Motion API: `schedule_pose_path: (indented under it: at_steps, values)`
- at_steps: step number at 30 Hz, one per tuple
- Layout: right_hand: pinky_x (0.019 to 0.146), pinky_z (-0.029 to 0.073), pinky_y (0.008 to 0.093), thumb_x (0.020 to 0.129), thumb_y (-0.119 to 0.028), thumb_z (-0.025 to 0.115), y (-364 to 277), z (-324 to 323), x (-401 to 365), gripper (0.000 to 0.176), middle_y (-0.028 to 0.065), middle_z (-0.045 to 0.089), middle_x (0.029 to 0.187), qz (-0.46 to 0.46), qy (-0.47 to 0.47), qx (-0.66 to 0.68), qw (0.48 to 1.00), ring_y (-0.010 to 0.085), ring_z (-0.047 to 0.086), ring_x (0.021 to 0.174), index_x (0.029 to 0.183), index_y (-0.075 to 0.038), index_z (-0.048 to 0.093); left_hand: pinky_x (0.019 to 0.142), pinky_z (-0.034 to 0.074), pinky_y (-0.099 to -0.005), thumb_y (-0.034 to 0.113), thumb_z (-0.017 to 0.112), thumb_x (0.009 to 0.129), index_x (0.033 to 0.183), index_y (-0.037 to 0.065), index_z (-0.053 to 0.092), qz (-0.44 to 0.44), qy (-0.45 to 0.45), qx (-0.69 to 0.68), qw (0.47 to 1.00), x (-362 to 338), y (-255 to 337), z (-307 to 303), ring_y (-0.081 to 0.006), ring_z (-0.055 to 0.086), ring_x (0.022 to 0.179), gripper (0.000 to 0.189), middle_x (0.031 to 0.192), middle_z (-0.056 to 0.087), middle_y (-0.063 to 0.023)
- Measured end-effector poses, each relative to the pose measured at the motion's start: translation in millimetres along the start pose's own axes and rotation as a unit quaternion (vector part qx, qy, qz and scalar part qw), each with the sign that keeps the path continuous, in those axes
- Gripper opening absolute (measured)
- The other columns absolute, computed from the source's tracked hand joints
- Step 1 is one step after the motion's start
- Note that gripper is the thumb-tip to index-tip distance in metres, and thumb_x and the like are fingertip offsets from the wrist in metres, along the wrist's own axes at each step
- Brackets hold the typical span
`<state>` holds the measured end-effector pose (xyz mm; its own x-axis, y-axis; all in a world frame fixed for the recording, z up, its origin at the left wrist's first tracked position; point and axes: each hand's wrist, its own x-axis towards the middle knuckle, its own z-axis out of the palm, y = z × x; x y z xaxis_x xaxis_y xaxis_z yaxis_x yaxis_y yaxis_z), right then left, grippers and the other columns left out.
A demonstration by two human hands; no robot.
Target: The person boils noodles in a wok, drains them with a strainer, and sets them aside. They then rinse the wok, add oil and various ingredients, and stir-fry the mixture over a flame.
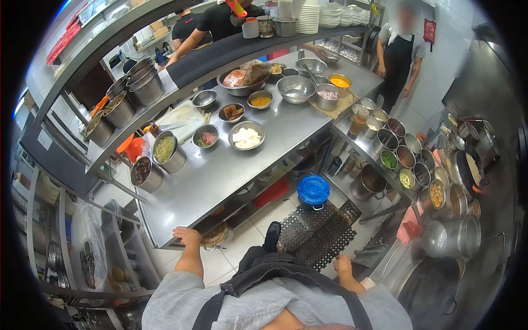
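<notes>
My left hand [188, 235] rests on the near corner of the steel work table [214, 190], fingers stretched out and holding nothing. Lower right, my right hand [344, 265] hangs beside my body, its fingers curled in, with no object showing in it. Nearest my left hand on the table are a steel pot of dark pieces [146, 175] and a pot of shredded green vegetable [169, 153]. Farther along stand a bowl of white chunks [246, 135], a bowl of pink and green pieces [205, 136] and a bowl of brown blocks [231, 113].
A blue-lidded bucket [313, 190] stands on the floor by a perforated mat [311, 234]. Ingredient pots [386, 142] line the right counter, near a steel colander [441, 238]. One person in an apron [400, 58] stands back right; others work behind the shelf [231, 55].
</notes>
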<state>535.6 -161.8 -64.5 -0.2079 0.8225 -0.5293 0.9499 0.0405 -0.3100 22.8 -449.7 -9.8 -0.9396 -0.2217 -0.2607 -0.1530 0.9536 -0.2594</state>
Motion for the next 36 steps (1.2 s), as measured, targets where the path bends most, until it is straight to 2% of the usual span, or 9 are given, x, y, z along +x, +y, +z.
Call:
schedule_pose_path:
  at_steps: [4, 7, 12, 16, 18, 20, 23, 25, 36]
  values:
    - [0.088, 0.045, 0.0421, 0.074, -0.014, 0.054, -16, 13, -5, 0.029, 0.0189, 0.062, 0.104, 0.029, -0.006, 0.028, 0.999, 0.0345, 0.058, 0.101, 0.100, -0.007, 0.066, 0.097, 0.041, -0.0460, 0.024, 0.058, 0.079, 0.138, -0.012, 0.010, 0.012, 0.001, 0.010, 1.000, 6, -1, 7, -0.0475, 0.012, 0.133, 0.084, 0.144, 0.007, -0.0316]
    - [0.089, 0.046, 0.0385, 0.074, -0.014, 0.055, -36, 9, -13, 0.030, 0.0182, 0.065, 0.100, -0.008, -0.070, 0.042, 0.997, 0.0322, 0.061, 0.099, 0.101, -0.010, 0.068, 0.094, 0.043, -0.0476, 0.023, 0.058, 0.079, 0.137, -0.013, 0.011, 0.027, 0.027, 0.017, 0.999, 14, -3, 19, -0.0485, 0.012, 0.132, 0.083, 0.143, 0.008, -0.0325]
    - [0.088, 0.046, 0.0389, 0.073, -0.014, 0.056, -31, 30, 6, 0.029, 0.0190, 0.064, 0.099, -0.078, -0.038, 0.025, 0.996, 0.0327, 0.061, 0.097, 0.099, -0.008, 0.068, 0.092, 0.044, -0.0494, 0.021, 0.056, 0.080, 0.137, -0.013, 0.013, 0.016, 0.025, -0.014, 0.999, 9, -4, 15, -0.0496, 0.012, 0.131, 0.080, 0.143, 0.009, -0.0326]
    - [0.084, 0.047, 0.0416, 0.071, -0.013, 0.054, -31, 25, 10, 0.028, 0.0190, 0.065, 0.094, -0.064, -0.007, 0.027, 0.998, 0.0343, 0.061, 0.093, 0.094, -0.007, 0.068, 0.092, 0.044, -0.0492, 0.019, 0.053, 0.082, 0.137, -0.013, 0.014, 0.034, 0.030, 0.117, 0.992, 13, -3, 22, -0.0508, 0.012, 0.132, 0.075, 0.144, 0.009, -0.0321]
    - [0.084, 0.047, 0.0416, 0.071, -0.013, 0.054, -31, 18, 11, 0.028, 0.0191, 0.064, 0.095, -0.059, -0.015, 0.019, 0.998, 0.0345, 0.061, 0.094, 0.095, -0.007, 0.068, 0.092, 0.043, -0.0495, 0.020, 0.050, 0.083, 0.137, -0.013, 0.013, 0.028, 0.048, -0.016, 0.998, 4, -2, 15, -0.0520, 0.011, 0.131, 0.073, 0.144, 0.009, -0.0328]
    - [0.085, 0.046, 0.0415, 0.072, -0.013, 0.054, -28, 16, 13, 0.028, 0.0191, 0.064, 0.095, -0.058, -0.025, 0.006, 0.998, 0.0346, 0.060, 0.095, 0.095, -0.007, 0.068, 0.093, 0.043, -0.0488, 0.020, 0.051, 0.083, 0.138, -0.012, 0.012, 0.016, 0.062, 0.005, 0.998, 20, -2, 35, -0.0509, 0.010, 0.132, 0.075, 0.144, 0.007, -0.0327]
    - [0.086, 0.046, 0.0414, 0.072, -0.014, 0.054, -16, 25, 23, 0.030, 0.0198, 0.064, 0.097, -0.039, -0.049, 0.028, 0.998, 0.0349, 0.060, 0.096, 0.098, -0.008, 0.067, 0.092, 0.043, -0.0489, 0.020, 0.051, 0.083, 0.138, -0.012, 0.013, 0.004, 0.036, -0.003, 0.999, 10, -1, 20, -0.0500, 0.011, 0.133, 0.074, 0.144, 0.008, -0.0322]
    - [0.064, 0.049, 0.0346, 0.076, -0.010, 0.055, -9, 34, 27, 0.027, 0.0156, 0.065, 0.072, -0.098, -0.004, 0.003, 0.995, 0.0231, 0.065, 0.065, 0.100, -0.002, 0.065, 0.091, 0.045, -0.0479, 0.020, 0.050, 0.084, 0.137, -0.012, 0.015, 0.018, 0.048, -0.007, 0.999, 4, -2, 15, -0.0495, 0.012, 0.133, 0.072, 0.144, 0.009, -0.0316]
    - [0.072, 0.050, 0.0335, 0.076, -0.012, 0.057, -25, 38, 30, 0.030, 0.0161, 0.068, 0.084, -0.103, -0.018, 0.004, 0.995, 0.0243, 0.066, 0.077, 0.104, -0.003, 0.065, 0.088, 0.048, -0.0450, 0.018, 0.050, 0.084, 0.138, -0.011, 0.015, 0.007, 0.055, -0.001, 0.998, 7, -1, 19, -0.0488, 0.012, 0.133, 0.071, 0.145, 0.008, -0.0313]
